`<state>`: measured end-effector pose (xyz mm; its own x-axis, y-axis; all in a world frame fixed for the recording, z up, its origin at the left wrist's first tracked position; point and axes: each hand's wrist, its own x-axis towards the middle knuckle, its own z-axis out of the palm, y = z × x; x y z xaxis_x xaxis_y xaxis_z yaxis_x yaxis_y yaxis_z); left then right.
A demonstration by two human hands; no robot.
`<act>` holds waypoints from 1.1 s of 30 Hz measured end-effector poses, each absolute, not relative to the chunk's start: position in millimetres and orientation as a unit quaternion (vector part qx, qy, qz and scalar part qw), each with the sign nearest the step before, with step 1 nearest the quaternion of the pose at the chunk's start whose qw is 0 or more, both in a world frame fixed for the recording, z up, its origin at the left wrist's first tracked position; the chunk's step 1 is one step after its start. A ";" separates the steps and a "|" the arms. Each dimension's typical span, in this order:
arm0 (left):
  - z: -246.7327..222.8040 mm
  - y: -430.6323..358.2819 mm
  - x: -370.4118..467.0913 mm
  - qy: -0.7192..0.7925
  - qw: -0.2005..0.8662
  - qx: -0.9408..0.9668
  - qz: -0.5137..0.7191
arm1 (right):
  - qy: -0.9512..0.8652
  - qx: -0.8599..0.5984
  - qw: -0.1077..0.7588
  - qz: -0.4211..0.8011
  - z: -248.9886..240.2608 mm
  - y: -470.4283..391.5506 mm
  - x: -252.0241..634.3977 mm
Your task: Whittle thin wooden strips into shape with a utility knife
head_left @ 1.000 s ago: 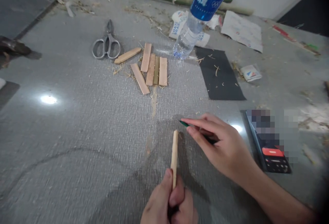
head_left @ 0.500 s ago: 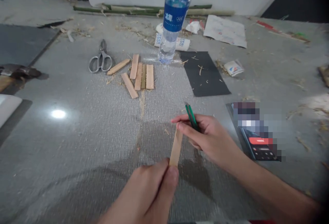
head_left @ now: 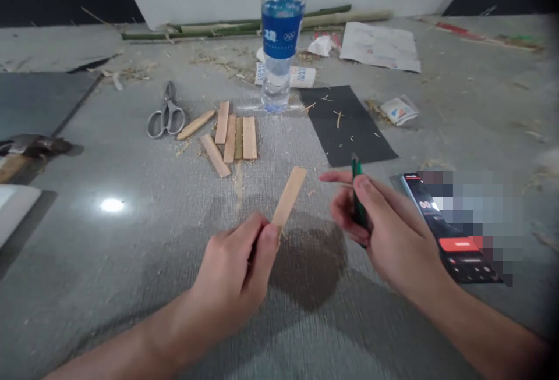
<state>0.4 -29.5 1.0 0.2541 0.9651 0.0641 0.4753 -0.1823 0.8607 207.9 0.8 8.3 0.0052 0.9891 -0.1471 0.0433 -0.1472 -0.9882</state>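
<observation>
A flat, pale wooden strip point(head_left: 290, 195) is pinched between the thumb and curled fingers of my left hand point(head_left: 238, 260), its free end pointing up and away. To its right, my right hand point(head_left: 378, 217) is wrapped round a green utility knife point(head_left: 358, 196), blade end upward, index finger stretched toward the strip. The knife and the strip are apart. Beyond my left hand, several short wooden pieces point(head_left: 249, 138) lie side by side on the grey table point(head_left: 152, 269), with small shavings around them.
Scissors point(head_left: 166, 115) lie left of the pieces, a hammer point(head_left: 32, 146) at the far left. Behind stands a water bottle point(head_left: 282, 42). A black sheet point(head_left: 349, 127) and a lit phone point(head_left: 449, 228) are on the right; green stalks point(head_left: 209, 29) lie along the back.
My right hand has moved right, off the strip's end, with the knife now more upright. My left hand has risen with the strip, which tilts further right.
</observation>
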 end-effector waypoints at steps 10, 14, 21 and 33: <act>-2.4 -28.7 -8.5 0.410 0.357 0.786 0.293 | -0.512 -0.523 0.296 0.613 9.4 -13.9 200.3; -5.5 -29.7 -5.4 0.409 0.354 0.791 0.286 | -0.511 -0.525 0.326 0.598 6.5 -14.6 202.5; -1.7 -32.7 -6.3 0.385 0.420 0.775 0.273 | -0.519 -0.551 0.330 0.564 9.6 -15.3 202.0; 3.3 -34.4 -7.5 0.400 0.472 0.741 0.262 | -0.508 -0.572 0.354 0.538 10.9 -12.7 201.5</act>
